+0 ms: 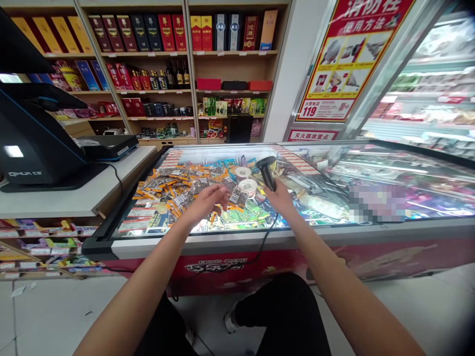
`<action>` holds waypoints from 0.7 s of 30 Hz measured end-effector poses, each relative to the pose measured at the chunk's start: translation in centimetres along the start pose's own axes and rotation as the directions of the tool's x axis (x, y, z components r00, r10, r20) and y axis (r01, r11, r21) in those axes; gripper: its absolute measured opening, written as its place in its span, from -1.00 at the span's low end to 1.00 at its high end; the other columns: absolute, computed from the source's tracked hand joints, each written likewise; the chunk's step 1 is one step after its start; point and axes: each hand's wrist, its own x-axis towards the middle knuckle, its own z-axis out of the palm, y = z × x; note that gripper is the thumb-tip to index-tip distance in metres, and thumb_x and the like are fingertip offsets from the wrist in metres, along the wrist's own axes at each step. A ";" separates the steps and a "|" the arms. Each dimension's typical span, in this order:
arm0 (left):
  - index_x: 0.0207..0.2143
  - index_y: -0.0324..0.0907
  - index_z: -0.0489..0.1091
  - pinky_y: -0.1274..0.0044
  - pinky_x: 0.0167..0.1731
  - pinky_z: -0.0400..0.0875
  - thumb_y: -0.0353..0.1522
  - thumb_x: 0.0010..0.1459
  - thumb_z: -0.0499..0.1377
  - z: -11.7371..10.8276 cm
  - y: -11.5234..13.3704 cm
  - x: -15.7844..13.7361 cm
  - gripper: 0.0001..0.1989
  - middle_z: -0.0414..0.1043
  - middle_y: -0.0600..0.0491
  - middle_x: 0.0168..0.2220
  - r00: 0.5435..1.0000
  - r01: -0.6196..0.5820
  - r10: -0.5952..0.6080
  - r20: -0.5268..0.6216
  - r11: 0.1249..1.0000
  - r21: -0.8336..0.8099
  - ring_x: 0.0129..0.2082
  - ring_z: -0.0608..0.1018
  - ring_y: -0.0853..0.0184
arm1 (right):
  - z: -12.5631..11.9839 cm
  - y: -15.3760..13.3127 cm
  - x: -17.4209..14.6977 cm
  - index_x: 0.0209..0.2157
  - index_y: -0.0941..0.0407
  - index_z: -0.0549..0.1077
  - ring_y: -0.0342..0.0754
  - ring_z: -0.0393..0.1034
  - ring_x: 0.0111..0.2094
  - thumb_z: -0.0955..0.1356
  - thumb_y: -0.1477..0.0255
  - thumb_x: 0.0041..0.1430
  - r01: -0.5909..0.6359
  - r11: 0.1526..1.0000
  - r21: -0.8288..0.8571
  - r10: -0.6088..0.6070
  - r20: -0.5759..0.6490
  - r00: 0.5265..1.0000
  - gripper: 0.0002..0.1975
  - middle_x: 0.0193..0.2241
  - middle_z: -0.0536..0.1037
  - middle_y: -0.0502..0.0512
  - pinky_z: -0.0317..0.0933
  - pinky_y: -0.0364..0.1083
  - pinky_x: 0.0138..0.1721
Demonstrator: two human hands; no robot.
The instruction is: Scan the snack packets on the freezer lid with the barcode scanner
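Observation:
My right hand (279,198) is wrapped round the handle of a black barcode scanner (266,170), its head raised over the freezer's glass top. From the scanner a dark cable hangs down across the front edge. My left hand (208,201) is over a spread of small orange-edged packets (163,184), fingers loosely bent and apart, with no clear hold on anything. Just right of its fingertips lies one dark packet (238,199) with a white barcode label facing up. Two round white tubs (243,172) show beside the packets; whether they are under the glass I cannot tell.
The chest freezer (148,253) has a dark rim and red front. At left, a counter (55,201) bears a black checkout terminal (33,143) and a flat black device (111,145). Shelves (148,53) of boxes and bottles stand behind. My knees are close below the freezer.

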 end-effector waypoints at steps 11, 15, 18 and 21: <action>-0.09 -0.21 0.42 0.44 -0.21 0.53 -0.20 0.26 0.28 2.1 2.0 8.6 -0.71 0.57 -0.02 -0.22 0.904 -0.260 0.279 -0.323 0.960 0.104 -0.23 0.63 0.25 | 3.9 -8.7 -2.6 0.43 -0.03 0.05 0.29 0.34 0.24 0.42 0.21 0.23 0.529 0.796 0.295 -0.591 0.188 0.784 -0.18 0.38 0.26 0.31 0.34 0.28 0.19; -0.09 -0.19 0.35 0.50 -0.35 0.52 -0.28 0.27 0.22 -0.9 3.0 9.5 -0.76 0.60 0.02 -0.27 0.945 -0.218 0.263 -0.194 0.950 0.222 -0.39 0.65 0.33 | 0.5 -8.3 3.2 0.23 -0.01 0.35 0.28 0.40 0.18 0.32 0.18 0.34 0.482 0.876 0.028 -0.413 0.559 0.719 -0.53 0.25 0.43 0.25 0.34 0.24 0.17; -0.13 -0.15 0.30 0.54 -0.56 0.44 -0.26 0.25 0.20 -1.8 2.7 9.4 -0.78 0.57 0.08 -0.33 0.969 -0.137 0.181 -0.170 0.960 0.242 -0.58 0.59 0.37 | -0.6 -8.0 7.0 0.12 0.08 0.47 0.33 0.47 0.11 0.40 -0.06 0.23 0.430 0.861 -0.271 -0.080 0.764 0.640 -0.39 0.18 0.51 0.31 0.37 0.22 0.10; -0.20 -0.12 0.26 0.54 -0.63 0.40 -0.25 0.23 0.21 -1.4 1.9 8.6 -0.80 0.50 0.13 -0.41 0.973 -0.115 0.148 -0.178 0.976 0.186 -0.65 0.55 0.37 | 0.4 -7.5 8.6 -0.09 0.07 0.57 0.31 0.55 -0.04 0.49 -0.22 -0.02 0.424 0.806 -0.414 0.173 0.849 0.499 -0.30 0.01 0.61 0.26 0.43 0.17 -0.07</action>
